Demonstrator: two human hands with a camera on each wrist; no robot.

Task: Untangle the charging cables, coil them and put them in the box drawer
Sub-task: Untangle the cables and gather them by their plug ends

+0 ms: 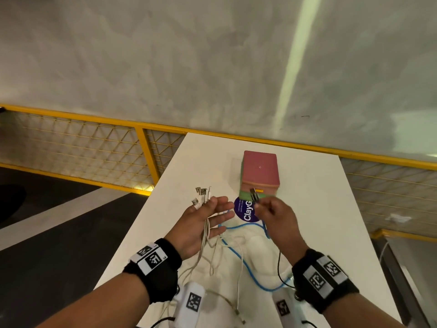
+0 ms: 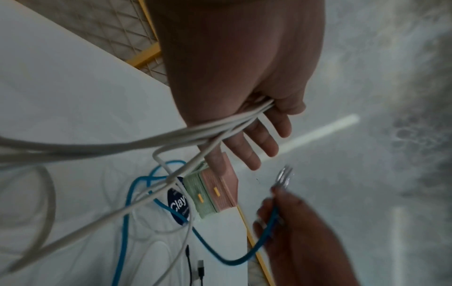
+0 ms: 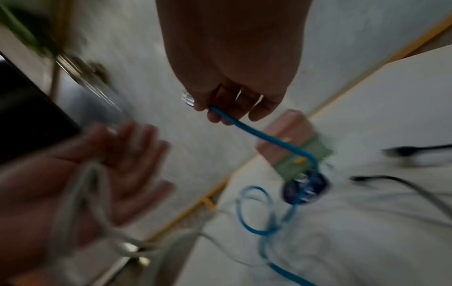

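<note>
Above the tabletop's (image 1: 319, 197) middle, my left hand (image 1: 203, 223) lies spread, white cables (image 1: 206, 229) pinned under its thumb. My right hand's (image 1: 277, 221) grip pinches the blue cable (image 3: 259, 133) near its plug, before the box (image 1: 260, 172).

The white rectangular desk (image 1: 307, 209) is viewed downward and forward from head height. Each wrist view is taken close along its palm toward the desk's far edge; the small pink-and-green drawer box (image 1: 260, 171) (image 2: 215, 191) (image 3: 293, 143) is shared by all three.
</note>
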